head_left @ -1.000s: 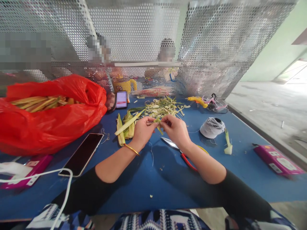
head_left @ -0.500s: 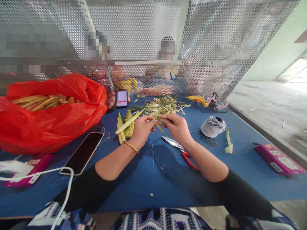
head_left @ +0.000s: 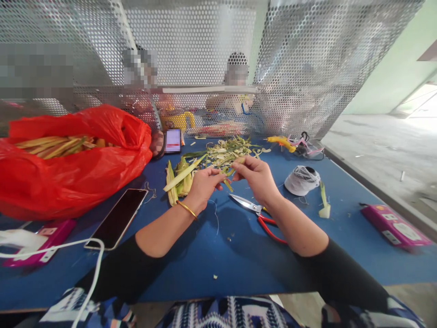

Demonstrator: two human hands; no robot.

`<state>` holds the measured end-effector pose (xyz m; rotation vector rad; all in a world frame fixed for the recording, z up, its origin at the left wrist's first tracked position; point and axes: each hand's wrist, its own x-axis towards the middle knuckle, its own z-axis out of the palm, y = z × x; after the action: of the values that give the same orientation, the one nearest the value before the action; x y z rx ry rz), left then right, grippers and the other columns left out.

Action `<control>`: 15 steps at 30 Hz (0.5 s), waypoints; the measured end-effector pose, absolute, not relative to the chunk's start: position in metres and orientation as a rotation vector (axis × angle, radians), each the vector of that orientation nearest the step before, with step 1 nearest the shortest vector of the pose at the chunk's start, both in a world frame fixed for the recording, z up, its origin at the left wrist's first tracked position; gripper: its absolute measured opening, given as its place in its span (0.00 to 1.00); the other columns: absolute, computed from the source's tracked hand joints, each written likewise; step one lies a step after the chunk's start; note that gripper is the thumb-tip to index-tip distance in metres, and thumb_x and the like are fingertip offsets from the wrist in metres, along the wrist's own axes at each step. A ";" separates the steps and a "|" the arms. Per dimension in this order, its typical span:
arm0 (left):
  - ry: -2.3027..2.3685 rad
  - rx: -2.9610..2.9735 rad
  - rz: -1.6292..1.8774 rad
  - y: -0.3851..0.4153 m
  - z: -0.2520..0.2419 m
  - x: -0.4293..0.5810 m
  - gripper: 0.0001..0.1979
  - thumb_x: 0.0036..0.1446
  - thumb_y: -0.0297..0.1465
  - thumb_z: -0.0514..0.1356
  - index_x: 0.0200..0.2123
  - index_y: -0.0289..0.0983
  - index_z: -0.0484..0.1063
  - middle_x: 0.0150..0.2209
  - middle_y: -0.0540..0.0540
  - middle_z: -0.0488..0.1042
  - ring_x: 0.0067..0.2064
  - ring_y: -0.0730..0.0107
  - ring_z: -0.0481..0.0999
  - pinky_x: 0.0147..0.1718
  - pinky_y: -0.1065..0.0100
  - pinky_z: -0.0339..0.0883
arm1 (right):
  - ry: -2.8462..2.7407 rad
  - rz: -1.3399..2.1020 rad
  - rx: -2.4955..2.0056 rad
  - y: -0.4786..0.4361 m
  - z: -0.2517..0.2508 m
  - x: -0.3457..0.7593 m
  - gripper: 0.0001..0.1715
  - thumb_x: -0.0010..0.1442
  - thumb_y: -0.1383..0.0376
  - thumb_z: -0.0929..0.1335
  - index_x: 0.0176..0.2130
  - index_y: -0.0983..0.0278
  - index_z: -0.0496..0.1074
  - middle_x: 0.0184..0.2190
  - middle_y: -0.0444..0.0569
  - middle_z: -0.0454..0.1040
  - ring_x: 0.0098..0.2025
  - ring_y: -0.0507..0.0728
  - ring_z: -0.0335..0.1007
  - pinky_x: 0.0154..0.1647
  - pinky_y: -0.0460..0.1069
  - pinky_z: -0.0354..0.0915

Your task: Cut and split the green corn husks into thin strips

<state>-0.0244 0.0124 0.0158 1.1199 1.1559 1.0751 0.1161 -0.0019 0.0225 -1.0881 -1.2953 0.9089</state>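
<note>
My left hand (head_left: pixel 206 184) pinches a small green plant strip (head_left: pixel 228 183) over the middle of the table. Close by on the right, my right hand (head_left: pixel 254 175) has its fingers closed on part of the green leafy piece; where one strip ends and another begins is too small to tell. Beyond both hands lies a heap of green and pale plant scraps (head_left: pixel 225 151). Broad yellow-green husk strips (head_left: pixel 182 178) rest left of my left hand. Scissors with red handles (head_left: pixel 254 207) lie below my right hand, blades parted. A spool of white thread (head_left: pixel 302 180) stands to the right.
A red plastic bag (head_left: pixel 82 182) of husk strips fills the left. A dark phone (head_left: pixel 119 217), a lit phone (head_left: pixel 173 140), pink power strips (head_left: pixel 396 225), a yellow-handled tool (head_left: pixel 280 143) and a husk piece (head_left: pixel 324 202) lie on the blue table (head_left: pixel 205 269). People sit behind the perforated screen (head_left: pixel 191 41).
My right hand has moved up and slightly right, away from my left hand, widening the space between them. My left hand stays nearly in place, still holding the strip.
</note>
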 end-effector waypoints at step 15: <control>1.156 1.064 1.089 0.013 0.014 -0.025 0.08 0.39 0.28 0.68 0.22 0.36 0.71 0.18 0.52 0.73 0.18 0.79 0.65 0.21 0.73 0.55 | -1.140 1.125 -0.969 -0.004 0.023 0.114 0.17 0.45 0.55 0.75 0.31 0.63 0.77 0.25 0.44 0.77 0.26 0.51 0.73 0.32 0.49 0.70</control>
<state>-0.0246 0.0135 0.0140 1.0638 1.1555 1.0886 0.1142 -0.0041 0.0228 -0.9688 -1.1398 1.1251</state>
